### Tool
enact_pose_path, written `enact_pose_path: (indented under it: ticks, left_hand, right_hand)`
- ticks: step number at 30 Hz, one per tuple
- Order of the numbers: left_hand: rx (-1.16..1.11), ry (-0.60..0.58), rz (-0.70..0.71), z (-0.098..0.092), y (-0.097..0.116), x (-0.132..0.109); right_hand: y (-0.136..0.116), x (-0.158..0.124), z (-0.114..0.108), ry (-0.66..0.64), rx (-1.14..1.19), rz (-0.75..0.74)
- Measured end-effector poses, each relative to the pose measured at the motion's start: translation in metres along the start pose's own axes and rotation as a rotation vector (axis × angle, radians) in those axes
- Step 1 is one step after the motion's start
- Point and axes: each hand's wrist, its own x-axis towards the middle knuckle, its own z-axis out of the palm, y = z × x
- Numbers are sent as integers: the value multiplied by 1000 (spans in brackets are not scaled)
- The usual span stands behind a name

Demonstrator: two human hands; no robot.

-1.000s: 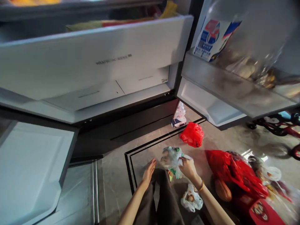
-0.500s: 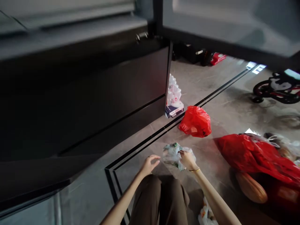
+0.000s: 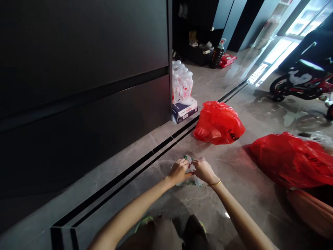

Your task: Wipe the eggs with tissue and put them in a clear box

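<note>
On the floor before my knees lies a clear plastic bag (image 3: pixel 198 182) with bits of green on it; its contents are mostly covered by my hands. My left hand (image 3: pixel 179 171), wearing a ring, has its fingers closed on the near side of the bag's top. Close beside it, my right hand (image 3: pixel 204 170) pinches the bag too, a gold bangle at its wrist. The fingertips of both hands almost meet. Just beyond them sits a red plastic bag (image 3: pixel 220 123) with black writing.
A dark cabinet (image 3: pixel 117 114) walls off the left. Shrink-wrapped bottles (image 3: pixel 182 81) stand on a box (image 3: pixel 185 109) at its corner. To the right lies a larger red bag (image 3: pixel 293 159) beside a long orange-brown gourd-like thing (image 3: pixel 309 208). A small bike (image 3: pixel 299 83) stands farther back.
My left hand has come from beside the clear bag onto it and closed, meeting my right hand. The view has tilted up, showing more of the floor and the room behind.
</note>
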Motion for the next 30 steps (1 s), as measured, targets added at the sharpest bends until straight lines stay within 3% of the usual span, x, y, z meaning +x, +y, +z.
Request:
enact_pose_path:
  ticks: [10,18,30]
  left_hand:
    - [-45,63,26,30,-5,-16]
    - [-58,122,26,38,-7,-21]
    - [-145,187,-15,54,-14,-23]
  right_hand:
    - [4,-1,26,10,10,-21]
    - [7,-1,36,48,24,-37]
    - [4,-3,42,163,10,51]
